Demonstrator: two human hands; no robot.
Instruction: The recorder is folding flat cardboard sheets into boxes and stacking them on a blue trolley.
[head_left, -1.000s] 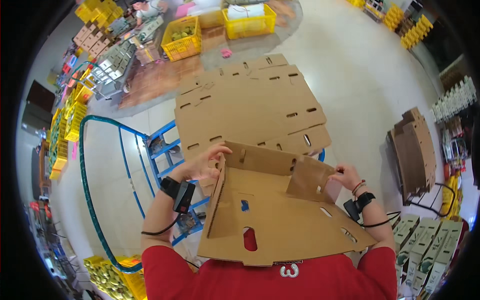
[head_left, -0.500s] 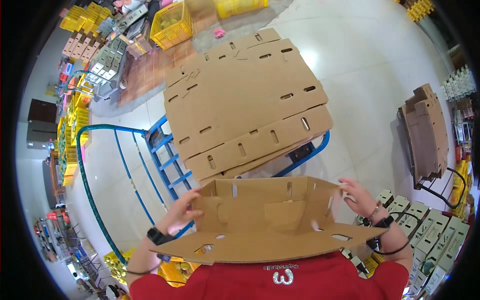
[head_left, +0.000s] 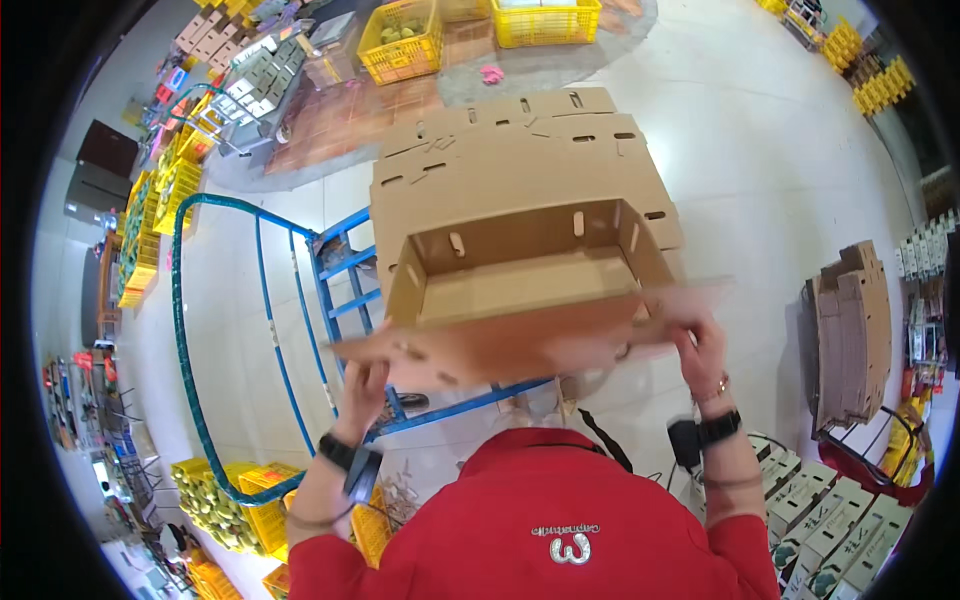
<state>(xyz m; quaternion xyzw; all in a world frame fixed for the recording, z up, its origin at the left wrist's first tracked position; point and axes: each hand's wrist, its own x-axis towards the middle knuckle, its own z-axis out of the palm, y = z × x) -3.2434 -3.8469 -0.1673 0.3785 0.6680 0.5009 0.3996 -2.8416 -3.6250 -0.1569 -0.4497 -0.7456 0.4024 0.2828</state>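
Note:
A brown cardboard box, its walls folded up and its inside facing me, rests over the near part of a stack of flat cardboard sheets. Its near flap is blurred by motion and sticks out past the box on both sides. My left hand is closed on the left part of this flap, its fingertips partly hidden by the cardboard. At the right end, my right hand grips the flap with thumb and fingers.
The stack lies on a blue trolley with a tall handle frame to the left. More folded cardboard stands on a cart at the right. Printed cartons are at lower right. Yellow crates of produce stand far off and at lower left.
The box has moved away from my chest onto the flat stack. Both hands have gone from its upper side corners to the near flap, which now blurs with motion.

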